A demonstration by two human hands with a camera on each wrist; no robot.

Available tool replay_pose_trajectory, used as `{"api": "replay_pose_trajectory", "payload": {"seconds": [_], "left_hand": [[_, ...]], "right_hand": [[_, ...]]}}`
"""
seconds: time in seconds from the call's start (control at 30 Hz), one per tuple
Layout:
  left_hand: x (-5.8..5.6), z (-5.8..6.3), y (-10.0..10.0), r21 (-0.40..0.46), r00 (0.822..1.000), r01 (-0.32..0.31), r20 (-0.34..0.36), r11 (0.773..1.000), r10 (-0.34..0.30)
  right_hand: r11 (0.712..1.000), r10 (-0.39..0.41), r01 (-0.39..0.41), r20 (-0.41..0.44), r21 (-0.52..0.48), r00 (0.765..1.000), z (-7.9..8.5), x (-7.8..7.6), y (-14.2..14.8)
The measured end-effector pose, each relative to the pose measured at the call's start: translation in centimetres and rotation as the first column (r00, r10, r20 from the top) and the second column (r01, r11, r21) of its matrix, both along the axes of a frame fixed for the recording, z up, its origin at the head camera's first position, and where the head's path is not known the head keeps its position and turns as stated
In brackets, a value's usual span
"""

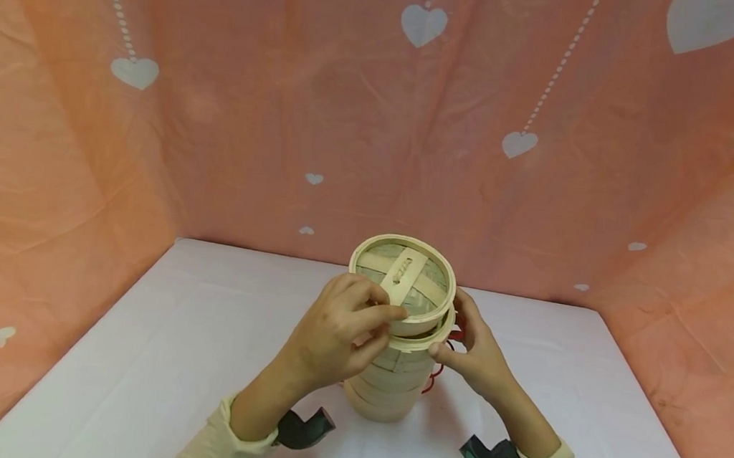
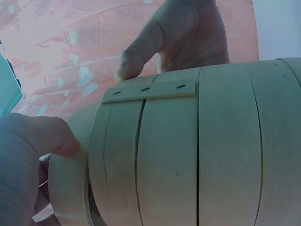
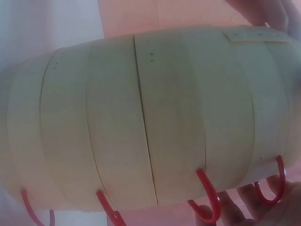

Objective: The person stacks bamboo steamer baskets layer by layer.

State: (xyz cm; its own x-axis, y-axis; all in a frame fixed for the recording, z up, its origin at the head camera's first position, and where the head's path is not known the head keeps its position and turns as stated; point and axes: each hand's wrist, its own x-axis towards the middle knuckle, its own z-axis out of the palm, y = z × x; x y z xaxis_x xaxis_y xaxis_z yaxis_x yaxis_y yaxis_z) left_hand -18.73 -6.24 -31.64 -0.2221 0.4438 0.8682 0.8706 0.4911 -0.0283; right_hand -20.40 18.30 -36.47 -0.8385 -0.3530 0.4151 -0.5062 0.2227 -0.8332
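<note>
A stack of round bamboo steamer baskets (image 1: 386,392) stands on the table. Its bamboo lid (image 1: 428,289), with a strip handle across the top, sits tilted over the uppermost basket, and a dark gap shows beneath its near edge. My left hand (image 1: 348,326) grips the lid by its near left rim, with the thumb (image 2: 59,136) on the lid's side wall in the left wrist view. On the other side, my right hand (image 1: 478,354) holds the top basket's rim, thumb in front and fingers behind. Red loops (image 3: 211,197) stick out from the baskets near those fingers.
A white-covered table (image 1: 203,331) lies under the stack. Behind it and along both sides hangs an orange-pink cloth (image 1: 253,119) printed with white hearts. Dark devices (image 1: 306,429) are worn on both wrists, close to the stack's base.
</note>
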Motion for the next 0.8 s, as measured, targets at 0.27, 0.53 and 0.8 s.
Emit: {"api": "replay_pose_trajectory", "payload": {"seconds": [0.27, 0.53, 0.8], "left_hand": [[0.09, 0.18, 0.28, -0.01, 1.0, 0.0, 0.009, 1.0, 0.001], [0.14, 0.16, 0.65, -0.015, 1.0, 0.009, 0.01, 1.0, -0.008], [0.26, 0.0, 0.8, -0.017, 1.0, -0.019, 0.024, 1.0, 0.019]], "right_hand": [[1.0, -0.003, 0.003, -0.007, -0.013, 1.0, 0.07, 0.05, -0.06], [0.999, 0.009, -0.009, -0.009, -0.032, 1.0, -0.12, 0.05, -0.06], [1.0, 0.012, -0.012, -0.008, -0.028, 1.0, -0.07, 0.06, -0.11]]}}
